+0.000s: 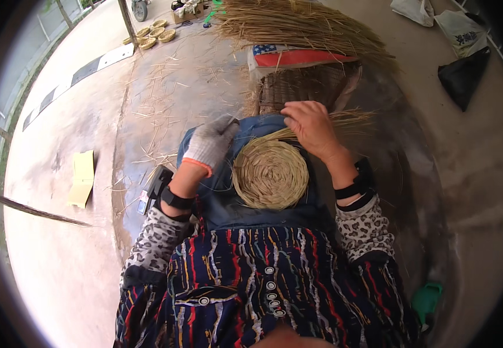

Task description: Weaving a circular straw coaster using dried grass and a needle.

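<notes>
A round coiled straw basket (271, 174) rests on my lap, its woven inside facing up. Loose straw ends (353, 122) fan out from its far right rim, passing behind my right wrist. My left hand (212, 141), in a white knit glove with an orange cuff, is raised to the left of the basket with its fingers bent. A thin pale strand shows near its fingertips, but whether they grip it is unclear. Bare and curled, my right hand (308, 127) hovers above the basket's far right edge. What lies between its fingers is hidden.
Beyond my knees, a large straw bundle (303, 24) lies over a flag-patterned sack (299, 58) and a slatted rack (297, 87). Several small baskets (157, 33) sit far left. Yellow cardboard (81, 178) is at left, a green plastic container (426, 299) at lower right.
</notes>
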Demonstrator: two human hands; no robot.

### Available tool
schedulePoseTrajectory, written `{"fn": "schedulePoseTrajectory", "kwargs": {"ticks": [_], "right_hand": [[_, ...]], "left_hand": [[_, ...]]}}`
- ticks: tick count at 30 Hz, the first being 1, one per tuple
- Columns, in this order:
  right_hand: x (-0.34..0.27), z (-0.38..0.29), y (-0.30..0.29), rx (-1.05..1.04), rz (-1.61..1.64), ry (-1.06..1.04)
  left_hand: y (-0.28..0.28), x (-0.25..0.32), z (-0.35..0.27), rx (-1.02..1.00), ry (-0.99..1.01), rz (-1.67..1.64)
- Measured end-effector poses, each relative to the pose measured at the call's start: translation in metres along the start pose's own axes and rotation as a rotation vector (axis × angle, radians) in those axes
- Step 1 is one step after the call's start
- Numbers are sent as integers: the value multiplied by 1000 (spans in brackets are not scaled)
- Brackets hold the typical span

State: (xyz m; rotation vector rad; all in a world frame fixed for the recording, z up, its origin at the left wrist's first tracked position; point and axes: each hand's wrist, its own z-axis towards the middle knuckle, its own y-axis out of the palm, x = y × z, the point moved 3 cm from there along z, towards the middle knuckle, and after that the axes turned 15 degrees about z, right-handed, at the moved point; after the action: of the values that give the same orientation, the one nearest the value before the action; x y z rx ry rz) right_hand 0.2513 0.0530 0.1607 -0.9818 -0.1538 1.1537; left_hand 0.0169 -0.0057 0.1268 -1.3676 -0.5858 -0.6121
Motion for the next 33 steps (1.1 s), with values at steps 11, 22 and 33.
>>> {"fn": "schedulePoseTrajectory", "kwargs": {"ticks": [11,22,33], "right_hand": [[-10,-2,8,-444,193,55],[-38,-12,-12,-286,191,82],[-40,-3,-14,-328,270,-34]], "left_hand": [[6,38,-15,-250,209,474],[-19,46,-26,-61,467,484],[4,60,-22,-119,445,326]]}}
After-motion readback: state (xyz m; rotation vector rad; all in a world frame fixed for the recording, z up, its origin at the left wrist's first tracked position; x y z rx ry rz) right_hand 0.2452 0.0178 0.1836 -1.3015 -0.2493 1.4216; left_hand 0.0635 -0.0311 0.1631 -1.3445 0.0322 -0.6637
